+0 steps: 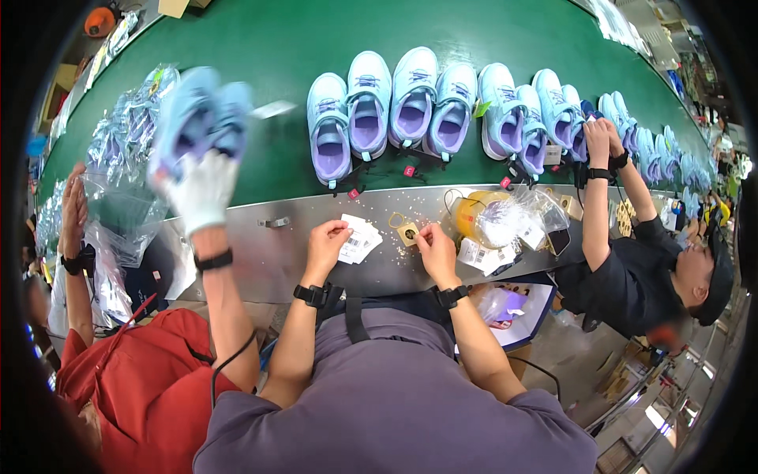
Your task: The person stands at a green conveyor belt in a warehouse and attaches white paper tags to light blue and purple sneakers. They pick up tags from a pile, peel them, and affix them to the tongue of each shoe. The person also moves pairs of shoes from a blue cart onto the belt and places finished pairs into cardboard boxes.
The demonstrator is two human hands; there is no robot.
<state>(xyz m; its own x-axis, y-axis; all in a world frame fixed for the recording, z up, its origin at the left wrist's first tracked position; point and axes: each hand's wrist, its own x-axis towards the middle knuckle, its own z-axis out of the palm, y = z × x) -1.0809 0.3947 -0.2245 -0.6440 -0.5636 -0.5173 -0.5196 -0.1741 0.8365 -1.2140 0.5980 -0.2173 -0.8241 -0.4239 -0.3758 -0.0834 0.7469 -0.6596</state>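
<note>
Holds white tags [363, 238] in left hand [325, 246], pinches tan tag [407, 234] in right hand [439, 253], over metal ledge [288, 257]

Raised shoes [192, 103] blurred, co-worker's glove [207, 192] blurred, print on white labels [361, 240] illegible

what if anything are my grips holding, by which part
Left grip: white labels, by their left edge. Right grip: at a tan tag, right edge; hold unclear.
</note>
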